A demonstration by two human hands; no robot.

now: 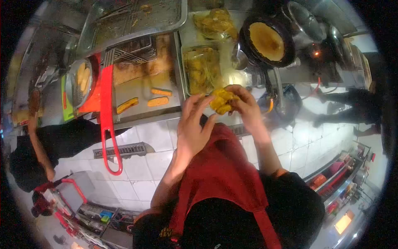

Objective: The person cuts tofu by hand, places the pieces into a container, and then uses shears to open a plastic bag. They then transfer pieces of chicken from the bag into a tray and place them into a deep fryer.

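Note:
A lumpy yellow piece of food [222,101] is held up in front of the red apron. My right hand [247,108] pinches it from the right, its fingertips closed on the far side. My left hand [194,122] has its fingertips against the left edge and its thumb just below. Just beyond my hands, a metal tray [183,79] holds yellow food pieces [202,68] under clear plastic. Farther back lies another clear bag of yellow food [216,24]. I cannot make out what kind of food it is.
Right of the bags, a dark pan [248,45] holds a flat round pancake. Left are a red-handled fry basket [107,91], several fried sticks [158,101] on metal and a large tray [182,18]. A lit flame [316,53] shows at right. Other people stand at both sides.

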